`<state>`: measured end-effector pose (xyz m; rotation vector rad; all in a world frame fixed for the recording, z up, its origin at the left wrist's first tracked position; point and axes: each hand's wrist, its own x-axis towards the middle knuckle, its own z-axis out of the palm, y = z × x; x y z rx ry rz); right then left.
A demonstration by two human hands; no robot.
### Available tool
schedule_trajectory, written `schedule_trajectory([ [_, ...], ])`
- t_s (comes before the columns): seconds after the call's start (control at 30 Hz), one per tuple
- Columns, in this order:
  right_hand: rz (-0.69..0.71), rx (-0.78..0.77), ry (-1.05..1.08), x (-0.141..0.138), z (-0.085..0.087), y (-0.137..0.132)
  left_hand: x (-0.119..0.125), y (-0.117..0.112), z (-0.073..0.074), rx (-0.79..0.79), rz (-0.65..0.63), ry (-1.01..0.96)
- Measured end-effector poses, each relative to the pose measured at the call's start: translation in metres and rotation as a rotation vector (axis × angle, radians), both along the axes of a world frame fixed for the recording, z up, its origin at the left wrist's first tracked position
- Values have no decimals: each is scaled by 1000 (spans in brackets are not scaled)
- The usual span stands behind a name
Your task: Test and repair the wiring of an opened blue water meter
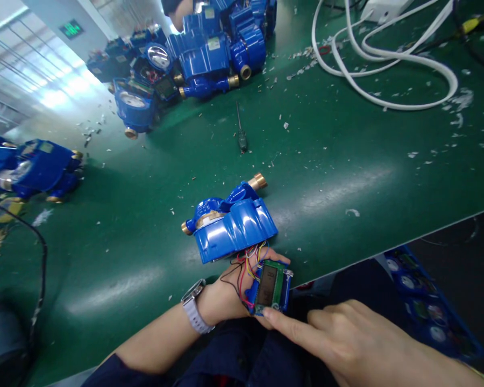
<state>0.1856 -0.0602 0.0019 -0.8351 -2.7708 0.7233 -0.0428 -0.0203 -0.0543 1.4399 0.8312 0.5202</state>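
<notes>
My left hand, with a watch on its wrist, is closed around a small circuit board with a display set in a blue frame. Faint dark marks show on the display, too small to read. My right hand has its index finger stretched out, the tip touching the board's lower edge; its other fingers are curled and hold nothing. Thin coloured wires run from the board to a blue water meter with brass ends, lying on the green table just beyond my left hand.
A screwdriver lies beyond the meter. More blue water meters are grouped at the back, others at the left. A white cable coils at the back right. Below the table edge, a blue crate holds several meter parts.
</notes>
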Motion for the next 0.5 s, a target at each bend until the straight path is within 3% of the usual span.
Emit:
schedule_trajectory([
  [0.1,-98,-248,126,-6,-1,-4,1,2,1,71,-10,14],
  [0.33,-461,-1348,650,-5,-9,-16,1,0,0,254,-17,24],
  [0.4,-467,-1413,646,9,-15,-25,-2,1,2,276,-46,27],
  [0.5,-453,-1176,388,36,-21,-40,-4,4,8,295,-96,35],
])
